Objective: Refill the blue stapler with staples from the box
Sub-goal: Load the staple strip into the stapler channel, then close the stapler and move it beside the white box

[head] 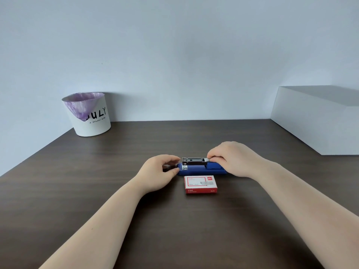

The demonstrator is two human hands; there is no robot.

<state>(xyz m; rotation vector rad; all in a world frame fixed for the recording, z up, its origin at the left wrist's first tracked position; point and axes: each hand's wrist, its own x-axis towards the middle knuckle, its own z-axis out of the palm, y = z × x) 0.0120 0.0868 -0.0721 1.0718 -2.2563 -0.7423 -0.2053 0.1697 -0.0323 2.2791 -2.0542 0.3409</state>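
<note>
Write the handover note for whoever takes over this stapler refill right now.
Left hand: steadies the left end of the blue stapler, thumb and fingers against it.
Right hand: fingertips pinch the right end of the metal magazine, which stands raised above the blue body.
Staple box: lies shut on the dark table, just nearer than the stapler, untouched.
Done: stapler looks opened. Whether staples are already in the magazine cannot be told.
Left: open the box, take out a strip, lay it in the magazine, close the stapler.
</note>
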